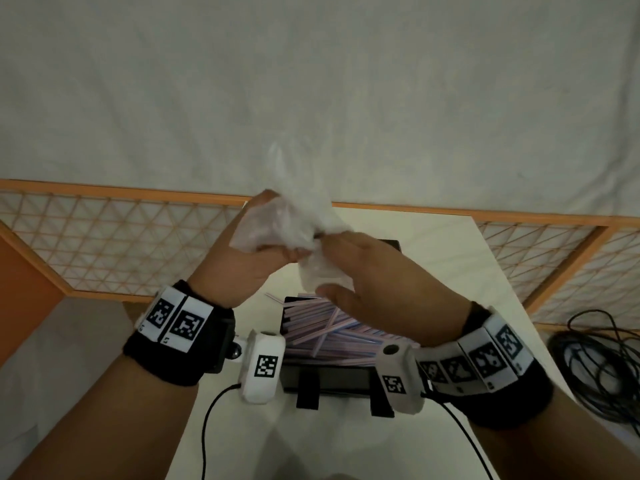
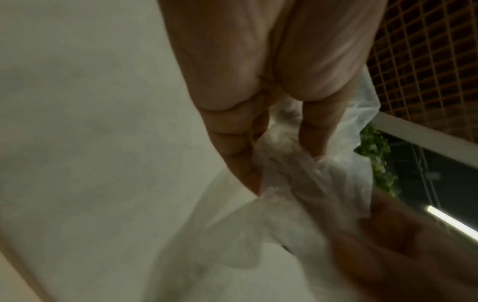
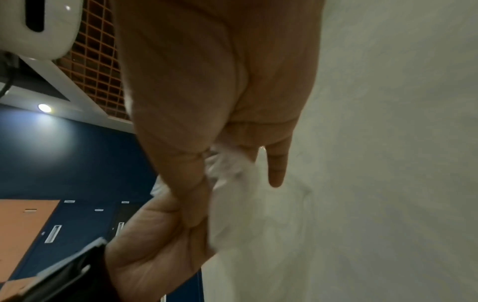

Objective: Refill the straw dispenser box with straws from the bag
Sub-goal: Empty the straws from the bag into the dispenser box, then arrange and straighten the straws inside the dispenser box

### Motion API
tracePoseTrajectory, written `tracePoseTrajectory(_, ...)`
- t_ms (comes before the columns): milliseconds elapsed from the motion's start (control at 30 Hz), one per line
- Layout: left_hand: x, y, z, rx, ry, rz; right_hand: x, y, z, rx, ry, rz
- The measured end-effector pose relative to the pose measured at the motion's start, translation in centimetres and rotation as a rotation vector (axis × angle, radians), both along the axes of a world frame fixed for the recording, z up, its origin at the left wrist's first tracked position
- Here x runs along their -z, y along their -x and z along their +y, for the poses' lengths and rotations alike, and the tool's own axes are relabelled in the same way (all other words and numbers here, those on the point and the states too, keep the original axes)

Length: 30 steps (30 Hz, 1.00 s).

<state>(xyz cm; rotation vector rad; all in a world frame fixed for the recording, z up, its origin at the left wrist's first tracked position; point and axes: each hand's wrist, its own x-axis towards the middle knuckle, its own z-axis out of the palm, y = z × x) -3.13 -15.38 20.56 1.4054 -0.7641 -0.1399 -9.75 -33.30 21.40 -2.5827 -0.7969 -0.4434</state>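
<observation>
Both hands hold a crumpled clear plastic bag point(image 1: 294, 216) in the air above the black straw dispenser box point(image 1: 329, 379). My left hand point(image 1: 242, 261) grips the bag's upper bunch, and my right hand point(image 1: 363, 271) pinches the lower bunch next to it. No straws show inside the bag. The box stands open on the white table point(image 1: 346, 445), filled with pink and blue striped straws point(image 1: 332, 330) lying crosswise. In the left wrist view the bag point(image 2: 292, 183) is bunched between my fingers. In the right wrist view the bag point(image 3: 232, 194) sits between thumb and fingers.
A single straw point(image 1: 273, 297) pokes out past the box's left far corner. Coiled black cables point(image 1: 599, 362) lie on the floor at the right. An orange lattice rail point(image 1: 114, 237) runs behind the table. Thin black wires point(image 1: 207, 420) trail from my wrist cameras over the table front.
</observation>
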Motion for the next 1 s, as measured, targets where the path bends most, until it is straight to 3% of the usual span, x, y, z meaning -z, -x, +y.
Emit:
tracePoseTrajectory(67, 1.1, -1.1, 2.1, -0.124, 0.062, 0.084, 0.3, 0.4, -0.6, -0.013, 0.040, 0.057)
tracePoseTrajectory(133, 2.9, -2.5, 5.4, -0.121, 0.155, 0.149, 0.4, 0.9, -2.1, 0.049, -0.001, 0.051)
tracePoseTrajectory(167, 4.3, -2.8, 7.4, -0.041, 0.135, 0.237, 0.5, 1.2, -3.0, 0.098, -0.047, 0.044)
tracePoseTrajectory(200, 5.8, -3.1, 8.8, 0.012, 0.002, 0.259, 0.6, 1.5, -4.0, 0.143, -0.086, 0.040)
tracePoseTrajectory(300, 10.9, -1.9, 11.2, -0.394, -0.569, 0.267, 1.7, 2.3, -6.6, 0.256, -0.105, 0.033)
tracePoseTrajectory(333, 12.9, -1.0, 11.1, -0.371, -0.775, 0.293, 2.3, 2.5, -7.3, 0.296, -0.092, 0.056)
tracePoseTrajectory(367, 14.3, -0.2, 10.9, -0.400, -0.954, 0.217, 3.0, 2.6, -7.8, 0.339, -0.069, 0.094)
tracePoseTrajectory(433, 18.0, 0.5, 10.8, -0.266, -1.212, 0.142, 4.7, 2.7, -8.6, 0.411, 0.005, 0.192)
tracePoseTrajectory(500, 20.8, 0.9, 10.3, -0.177, -1.223, 0.151, 6.6, 2.8, -8.9, 0.447, 0.081, 0.323)
tracePoseTrajectory(567, 20.9, 1.4, 9.0, -0.150, -1.190, 0.158, 8.3, 3.2, -8.9, 0.436, 0.146, 0.417)
tracePoseTrajectory(767, 19.8, -0.1, 6.0, -0.092, -1.156, 0.132, 9.5, 4.0, -8.5, 0.414, 0.175, 0.376)
tracePoseTrajectory(867, 18.9, -0.4, 5.8, -0.141, -1.130, 0.092, 9.1, 4.2, -9.0, 0.435, 0.081, 0.289)
tracePoseTrajectory(1000, 16.8, -1.5, 5.9, -0.446, -0.910, -0.068, 8.5, 4.4, -9.9, 0.427, -0.006, 0.201)
